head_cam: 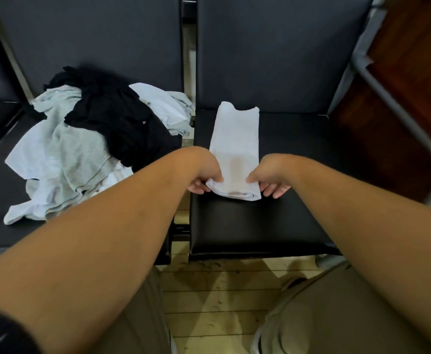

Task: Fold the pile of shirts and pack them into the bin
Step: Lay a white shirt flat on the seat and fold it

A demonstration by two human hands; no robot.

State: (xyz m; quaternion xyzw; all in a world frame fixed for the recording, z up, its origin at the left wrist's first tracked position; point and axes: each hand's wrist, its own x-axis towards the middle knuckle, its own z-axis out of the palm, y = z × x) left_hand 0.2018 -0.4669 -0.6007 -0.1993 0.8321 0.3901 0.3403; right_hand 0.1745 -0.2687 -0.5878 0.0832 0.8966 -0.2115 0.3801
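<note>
The left hand [204, 181] and right hand [270, 182] each pinch a near corner of the shirt [235, 149], thumbs on top and fingers curled beneath. The shirt is white, folded into a long narrow strip, and lies on a black seat [247, 226]. Left of the shirt, on the neighbouring seat, a pile [94, 139] of grey, white and black shirts lies loose.

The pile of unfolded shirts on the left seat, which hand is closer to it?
Left. The left hand grips the folded white shirt at its near corner on the side facing the pile; the right hand grips the opposite corner, farther from it.
</note>
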